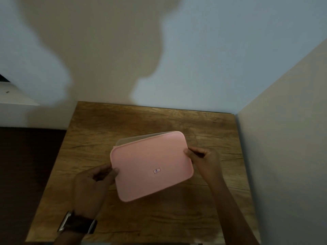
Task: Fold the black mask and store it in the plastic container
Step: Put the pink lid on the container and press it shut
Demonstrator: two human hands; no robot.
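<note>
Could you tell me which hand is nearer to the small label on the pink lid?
Right, narrowly. The right hand grips the pink lid's right edge above the small label; the left hand grips its left edge, slightly farther away.

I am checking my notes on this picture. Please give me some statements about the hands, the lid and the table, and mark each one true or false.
1. Both hands grip the pink lid, the left hand at its left edge and the right hand at its right edge. True.
2. The lid is blue. False: it is pink.
3. The black mask lies on the wooden table. False: no mask is visible.
4. A watch is on the left wrist. True.
5. The plastic container shows behind the lid. True.
</note>
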